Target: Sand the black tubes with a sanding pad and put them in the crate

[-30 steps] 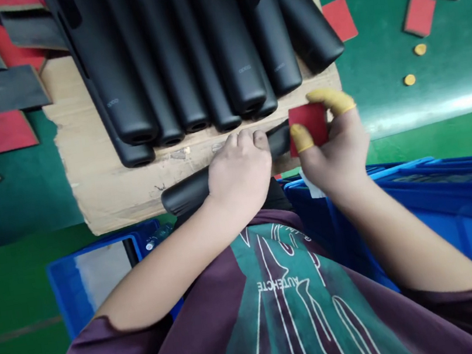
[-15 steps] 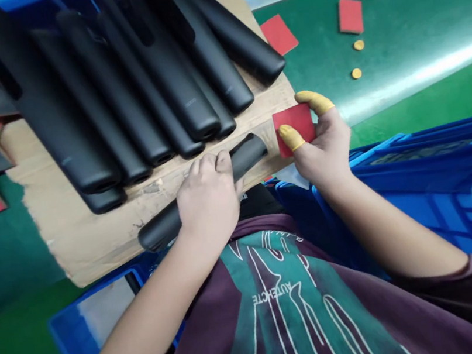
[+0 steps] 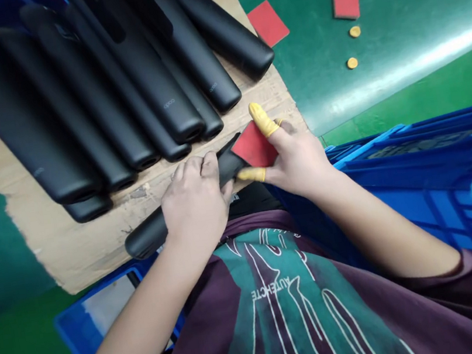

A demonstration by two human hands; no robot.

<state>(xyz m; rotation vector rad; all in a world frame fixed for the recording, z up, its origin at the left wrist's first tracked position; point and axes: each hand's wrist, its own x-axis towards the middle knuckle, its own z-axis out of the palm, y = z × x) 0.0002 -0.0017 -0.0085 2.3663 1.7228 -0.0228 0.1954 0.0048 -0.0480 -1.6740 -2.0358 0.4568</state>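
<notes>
My left hand (image 3: 195,203) is closed around a matte black tube (image 3: 150,231), whose upper end sticks out past my fingers. My right hand (image 3: 293,159) pinches a square red pad (image 3: 253,146) between a thumb and finger in yellow finger cots. The pad's edge presses against the tube's upper end. Several similar black tubes (image 3: 145,78) lie side by side on a torn cardboard sheet (image 3: 73,248), just above my left hand. The middle part of the held tube is hidden by my left hand.
Blue plastic crates (image 3: 415,159) stand to the right, and another blue crate (image 3: 81,330) sits at lower left. On the green work surface (image 3: 391,0) lie red pads, small yellow discs and a grey block. Dark and red sheets are stacked at far left.
My right hand has turned and moved left, bringing the red pad from beside the tube onto its upper end. The view has shifted slightly, and my left hand still holds the tube.
</notes>
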